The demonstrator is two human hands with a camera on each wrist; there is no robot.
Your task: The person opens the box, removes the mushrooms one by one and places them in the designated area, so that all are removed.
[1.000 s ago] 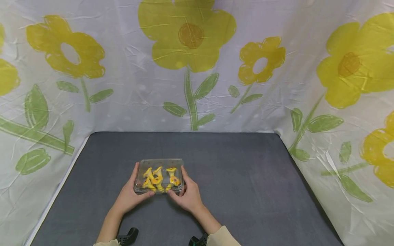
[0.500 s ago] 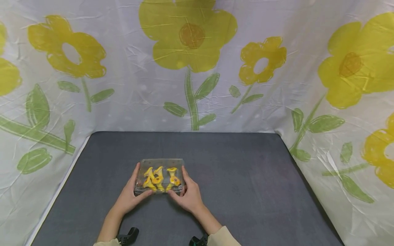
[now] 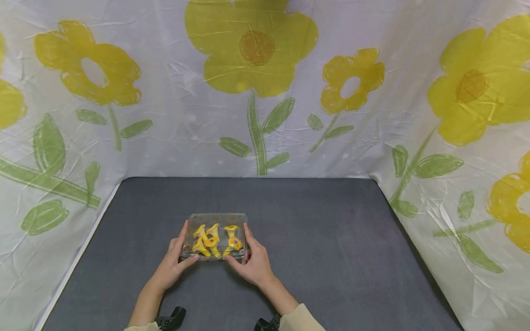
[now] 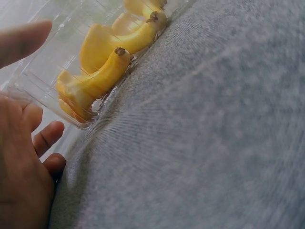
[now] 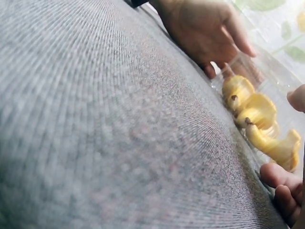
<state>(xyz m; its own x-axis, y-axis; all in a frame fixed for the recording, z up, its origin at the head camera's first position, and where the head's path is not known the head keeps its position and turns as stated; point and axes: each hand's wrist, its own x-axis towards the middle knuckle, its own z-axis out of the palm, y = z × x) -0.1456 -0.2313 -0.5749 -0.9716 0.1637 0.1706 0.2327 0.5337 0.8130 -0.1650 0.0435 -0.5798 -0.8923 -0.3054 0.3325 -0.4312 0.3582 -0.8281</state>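
- 1 clear plastic box (image 3: 223, 219) rests on the dark grey tabletop (image 3: 331, 243), left of the middle in the head view, between the person's 2 hands.
- Several yellow mushrooms (image 4: 102, 78) lie inside it, with brown-tipped stem ends visible in both wrist views.
- Left hand (image 3: 169, 264): its grip is partly closed on the box, fingers along the left side, thumb at the near edge.
- Right hand (image 3: 254, 262): its grip is likewise bent around the right side, thumb at the near edge.
- 2 black wrist devices (image 3: 171, 318) and 2 beige sleeves (image 3: 300, 318) show at the bottom of the head view.
- Beyond the tabletop hangs a white sheet (image 3: 178, 115) printed with yellow flowers and green leaves.
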